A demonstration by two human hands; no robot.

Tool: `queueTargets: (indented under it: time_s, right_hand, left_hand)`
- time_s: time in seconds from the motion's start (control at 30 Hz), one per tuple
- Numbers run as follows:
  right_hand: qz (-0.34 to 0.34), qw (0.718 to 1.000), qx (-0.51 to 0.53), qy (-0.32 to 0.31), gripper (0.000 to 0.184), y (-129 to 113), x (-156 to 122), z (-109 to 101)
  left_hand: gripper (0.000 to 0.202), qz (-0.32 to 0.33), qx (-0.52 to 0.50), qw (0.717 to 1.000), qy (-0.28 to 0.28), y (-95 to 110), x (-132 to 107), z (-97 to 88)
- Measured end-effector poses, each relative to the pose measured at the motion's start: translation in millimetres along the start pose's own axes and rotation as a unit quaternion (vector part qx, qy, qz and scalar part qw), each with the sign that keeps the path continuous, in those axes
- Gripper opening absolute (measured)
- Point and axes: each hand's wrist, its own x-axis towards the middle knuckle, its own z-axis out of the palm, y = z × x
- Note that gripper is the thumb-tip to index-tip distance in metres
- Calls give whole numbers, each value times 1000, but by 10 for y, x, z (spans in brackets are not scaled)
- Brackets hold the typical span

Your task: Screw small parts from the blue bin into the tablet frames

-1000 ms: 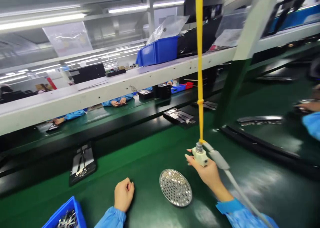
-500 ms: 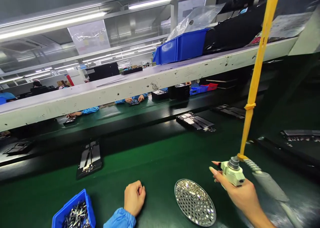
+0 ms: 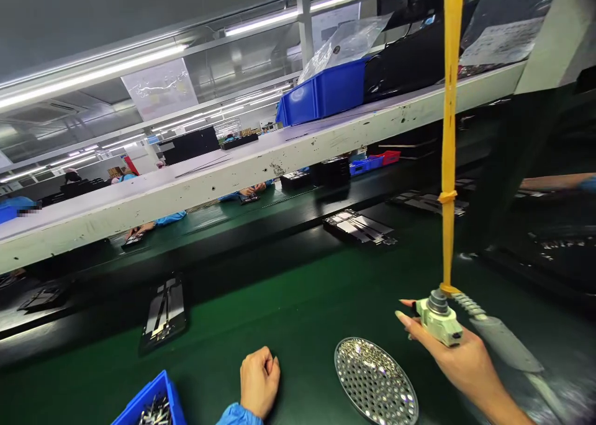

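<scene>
My right hand [image 3: 460, 357] is closed around a pale green corded electric screwdriver [image 3: 440, 322], which hangs from a yellow strap [image 3: 449, 133]. The tool's lower end is hidden by the hand. My left hand [image 3: 259, 378], in a blue sleeve, rests on the green work surface [image 3: 279, 313] as a loose fist, with nothing showing in it. Between the hands lies a round perforated metal plate [image 3: 375, 388] with small shiny pieces at its far side. A blue bin [image 3: 173, 397] of small metal parts [image 3: 156, 412] stands left of my left hand.
An opened tablet-like device [image 3: 164, 316] lies ahead on the left; similar panels [image 3: 361, 226] lie farther back. A white shelf edge [image 3: 233, 177] crosses above, carrying a blue bin [image 3: 321, 93]. Other people's hands [image 3: 139, 229] work beyond it. Another person's arm [image 3: 559, 182] reaches in at right.
The view has shifted, so the bin, my left hand and the perforated plate sit lower and farther right. The strap now hangs nearly upright. Another person's arm has appeared at right. Both grips look unchanged.
</scene>
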Motion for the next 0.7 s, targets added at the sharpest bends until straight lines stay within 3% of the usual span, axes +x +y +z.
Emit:
queueTargets:
  time_s: [0.33,0.57,0.7]
  right_hand:
    - [20,999,14,-22,47,2,7,5]
    - [62,997,43,-16,65,-87,-76,65]
    - [63,997,43,-34,60,-216,-102,56]
  left_hand:
    - [40,15,-4,1000,22,-47,22,7]
    - [40,13,-4,1000,5,-34,25,-33]
    - [41,14,3,1000,9,-39,29,-23]
